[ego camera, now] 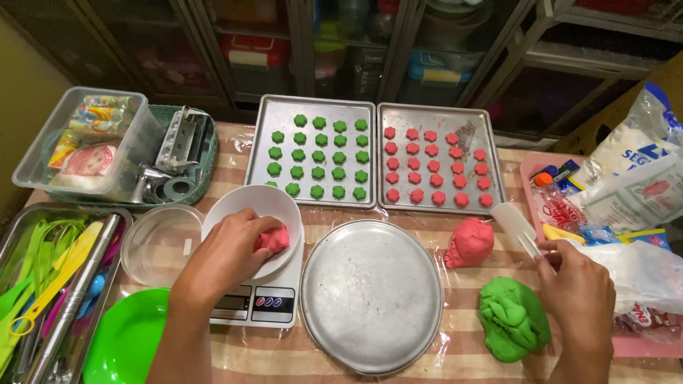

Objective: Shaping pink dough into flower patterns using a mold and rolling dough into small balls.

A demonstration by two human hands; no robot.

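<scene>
My left hand (226, 250) reaches into a white bowl (250, 202) standing on a white kitchen scale (265, 302), and its fingers pinch a small piece of red dough (274, 239). Near the right edge, my right hand (578, 283) holds a clear plastic scraper (517, 226) by its lower end. A large lump of red dough (470, 242) lies left of the scraper. Below it, a lump of green dough (511, 318) rests beside my right wrist. A round metal tray (371, 294) sits between my hands.
Two baking trays at the back hold green dough pieces (318, 158) and red dough pieces (435, 166). At left are a clear lid (158, 245), a green plate (126, 340), a tray of plastic tools (50, 270) and a clear container (89, 139). Packets fill a pink tray (626, 206) at right.
</scene>
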